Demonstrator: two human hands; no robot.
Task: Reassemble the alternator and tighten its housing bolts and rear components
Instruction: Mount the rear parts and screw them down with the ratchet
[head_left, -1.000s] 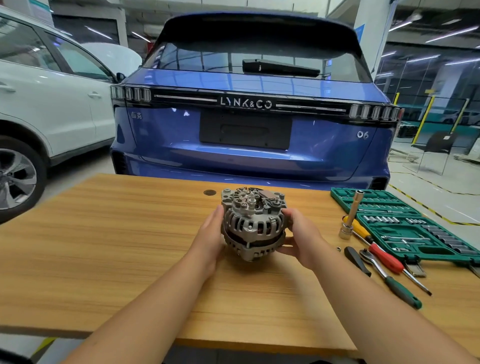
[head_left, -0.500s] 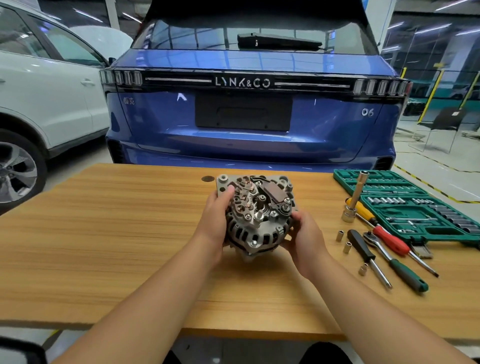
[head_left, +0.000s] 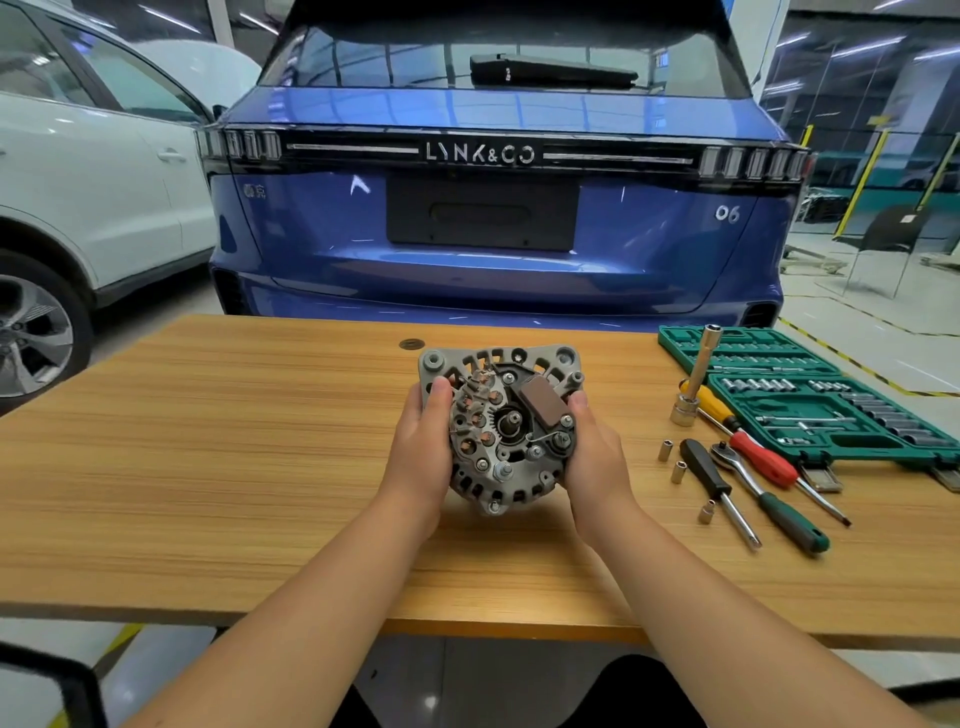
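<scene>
Both hands cupped on alternator (head_left: 501, 426): my left hand (head_left: 422, 451) wraps its left flank, thumb up on rim; right hand (head_left: 592, 454) closed round its right flank. Unit tilted, rear face toward me (brown regulator block and copper diodes showing), lower edge near table (head_left: 208, 467), mid-surface; contact unclear. Toward right edge: green socket case (head_left: 831, 410), ratchet (head_left: 763, 493), screwdrivers, three loose sockets.

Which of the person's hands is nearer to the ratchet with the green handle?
Right. The right hand grips the alternator on the side facing the ratchet; the left hand holds the far side.
</scene>
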